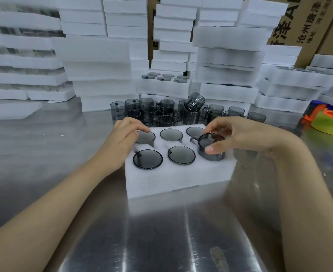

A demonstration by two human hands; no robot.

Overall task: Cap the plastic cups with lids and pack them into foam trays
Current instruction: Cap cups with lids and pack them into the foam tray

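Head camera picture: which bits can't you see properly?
- Head view: back right cup is half hidden by the right hand and the held cup.
- Head view: the left hand covers the rim of the back left cup, so its grip is unclear.
- Head view: loose cups behind the tray overlap, too blurred to count.
- Head view: box writing is cut off by the top edge.

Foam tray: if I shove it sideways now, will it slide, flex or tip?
Probably slides easily: the foam tray looks light and the table is smooth, shiny metal. It looks thick and blocky, so likely stiff, unlikely to tip. The cup in the right hand is only part-seated and might wobble.
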